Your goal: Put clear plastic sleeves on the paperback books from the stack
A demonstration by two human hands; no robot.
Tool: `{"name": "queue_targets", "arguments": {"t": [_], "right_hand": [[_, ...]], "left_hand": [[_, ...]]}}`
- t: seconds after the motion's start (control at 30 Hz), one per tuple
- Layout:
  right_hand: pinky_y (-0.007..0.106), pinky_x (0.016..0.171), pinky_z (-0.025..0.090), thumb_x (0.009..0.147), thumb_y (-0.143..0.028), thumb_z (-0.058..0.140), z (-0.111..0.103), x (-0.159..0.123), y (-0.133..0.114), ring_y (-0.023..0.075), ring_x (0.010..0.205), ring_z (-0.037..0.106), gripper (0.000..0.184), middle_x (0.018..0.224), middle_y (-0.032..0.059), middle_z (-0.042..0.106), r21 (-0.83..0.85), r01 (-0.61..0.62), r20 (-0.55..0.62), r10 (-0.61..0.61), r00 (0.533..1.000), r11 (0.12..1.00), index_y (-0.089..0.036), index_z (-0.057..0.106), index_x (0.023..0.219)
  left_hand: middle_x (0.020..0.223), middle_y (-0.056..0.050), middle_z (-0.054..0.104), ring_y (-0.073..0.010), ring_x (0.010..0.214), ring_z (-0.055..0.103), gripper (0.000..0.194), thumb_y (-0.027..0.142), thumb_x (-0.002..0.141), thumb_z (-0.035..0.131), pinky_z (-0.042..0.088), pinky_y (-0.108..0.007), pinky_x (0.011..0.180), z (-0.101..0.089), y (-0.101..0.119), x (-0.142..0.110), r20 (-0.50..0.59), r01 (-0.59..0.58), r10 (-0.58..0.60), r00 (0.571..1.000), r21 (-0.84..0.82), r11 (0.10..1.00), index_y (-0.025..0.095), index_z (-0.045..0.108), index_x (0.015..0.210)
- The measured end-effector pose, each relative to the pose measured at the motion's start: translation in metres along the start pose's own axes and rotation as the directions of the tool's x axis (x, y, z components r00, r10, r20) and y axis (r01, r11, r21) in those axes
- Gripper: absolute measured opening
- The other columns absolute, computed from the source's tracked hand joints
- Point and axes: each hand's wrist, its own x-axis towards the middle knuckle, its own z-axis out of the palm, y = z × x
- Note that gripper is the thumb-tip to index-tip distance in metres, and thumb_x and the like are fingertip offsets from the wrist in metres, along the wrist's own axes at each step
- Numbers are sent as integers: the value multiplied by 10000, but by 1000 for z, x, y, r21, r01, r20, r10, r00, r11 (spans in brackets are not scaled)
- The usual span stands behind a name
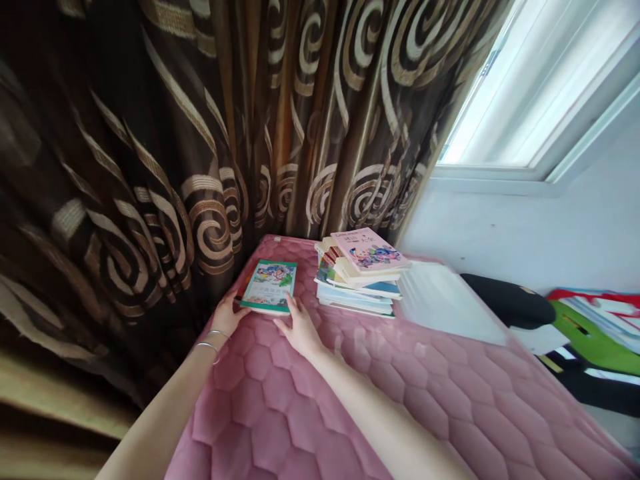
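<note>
A green-bordered picture book lies flat on the pink quilted bed cover, close to the patterned curtain. My left hand, with two thin silver bangles on its wrist, grips the book's near left corner, thumb along the front edge. At the near right corner my right hand holds the same book, a finger over the cover and the thumb low by the front edge. The undersides of my fingers are partly hidden. To the right stands an uneven stack of several books, topped by a pink book.
Brown curtains with swirl patterns hang along the left and far sides. A white translucent sheet lies right of the stack. Beyond the bed's right edge are a black item and a green one. A window is above.
</note>
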Motion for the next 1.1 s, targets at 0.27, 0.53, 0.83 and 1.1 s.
{"name": "queue_targets", "arguments": {"t": [0.27,0.53,0.83,1.1], "right_hand": [[360,965,445,856,-211,558,4,22,-12,243,1113,566,303,1195,128,619,-165,24,46,-16,999,986,-200,661,1141],[281,957,461,795,-131,619,1,17,2,178,1080,609,402,1176,69,656,-36,30,69,-28,997,999,-221,624,1186],[332,1011,426,820,-97,537,8,9,10,179,1172,551,466,1294,34,582,3,47,61,-47,997,999,-273,566,1251],[344,1001,432,837,-85,493,12,6,12,191,1142,567,458,1271,60,599,-72,85,60,-81,995,994,-240,563,1262]], "left_hand": [[1161,-140,655,-261,1086,607,391,201,810,595,461,-388,966,10,5,-12,-128,53,-48,991,40,998,125,583,1193],[1162,-138,656,-257,1065,613,396,160,807,596,460,-365,958,15,16,-9,-198,119,-102,975,75,990,120,587,1201],[1133,-144,666,-292,1063,606,411,202,830,557,466,-414,932,17,19,-8,-211,155,-132,969,96,983,147,572,1238],[1116,-139,672,-282,1071,600,399,189,823,544,449,-408,962,16,18,-8,-209,152,-129,969,95,984,137,584,1216]]}}
